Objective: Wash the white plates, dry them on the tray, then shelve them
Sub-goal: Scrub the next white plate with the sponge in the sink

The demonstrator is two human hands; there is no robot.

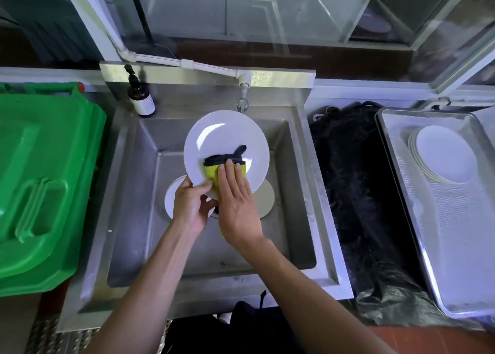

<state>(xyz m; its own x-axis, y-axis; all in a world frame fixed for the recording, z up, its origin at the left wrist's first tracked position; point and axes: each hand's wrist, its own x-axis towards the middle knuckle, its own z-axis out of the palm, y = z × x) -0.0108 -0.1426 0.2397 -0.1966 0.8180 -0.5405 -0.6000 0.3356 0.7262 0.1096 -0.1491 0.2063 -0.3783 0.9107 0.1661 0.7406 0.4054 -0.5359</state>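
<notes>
"Plate in mid-scrub, was it?" asked the trainer.

"Yes. The person held it tilted over the sink, just below the tap. The left hand gripped its lower rim, thumb on the face. The right hand lay flat, fingers straight, pressing a yellow and dark cloth against the lower part of the plate."

"And the other plates?"

"Two more lay on the sink floor beneath it. A stack sat on the tray well to the right."

"What would have made the scrub good?"

"Probably sweeping the cloth in circles over the whole face, rim included, while the left hand turned the plate, then doing the back. A firm rim grip mattered, since wet glaze likely slipped."
</notes>
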